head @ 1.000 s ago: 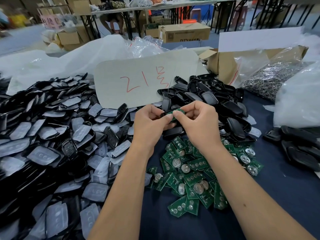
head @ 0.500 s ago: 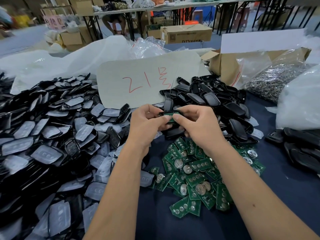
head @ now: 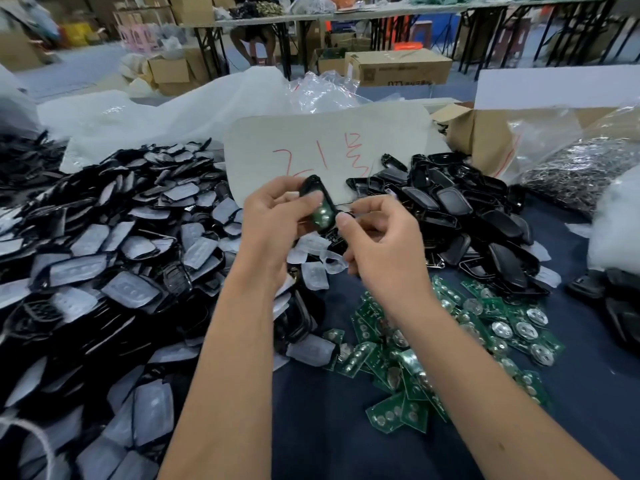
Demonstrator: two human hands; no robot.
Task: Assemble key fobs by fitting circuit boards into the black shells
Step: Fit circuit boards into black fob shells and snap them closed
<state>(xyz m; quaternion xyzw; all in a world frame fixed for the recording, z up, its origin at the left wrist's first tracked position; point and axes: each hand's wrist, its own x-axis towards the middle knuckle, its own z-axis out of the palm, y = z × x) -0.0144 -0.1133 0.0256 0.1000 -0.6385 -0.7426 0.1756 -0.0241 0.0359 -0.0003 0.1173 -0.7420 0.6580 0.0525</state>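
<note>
My left hand [head: 273, 220] grips a black key fob shell [head: 317, 202], held up on end with a green circuit board [head: 320, 216] seated inside it. My right hand [head: 377, 237] is just right of the shell, fingers curled, thumb tip touching the shell's lower edge. A loose heap of green circuit boards [head: 450, 341] with round silver contacts lies on the dark cloth below my right forearm. Empty black shells [head: 450, 206] are piled at the right behind my hands.
A large heap of black shells with grey button pads [head: 104, 271] fills the left side. A cardboard sign with red writing [head: 325, 147] stands behind. An open box with a bag of metal parts [head: 571, 168] sits at the back right. More black parts [head: 616, 299] lie at the right edge.
Both hands pressed board into shell low over the pile before. Now my left hand has lifted and turned the shell upright, and my right hand has drawn slightly away to the right.
</note>
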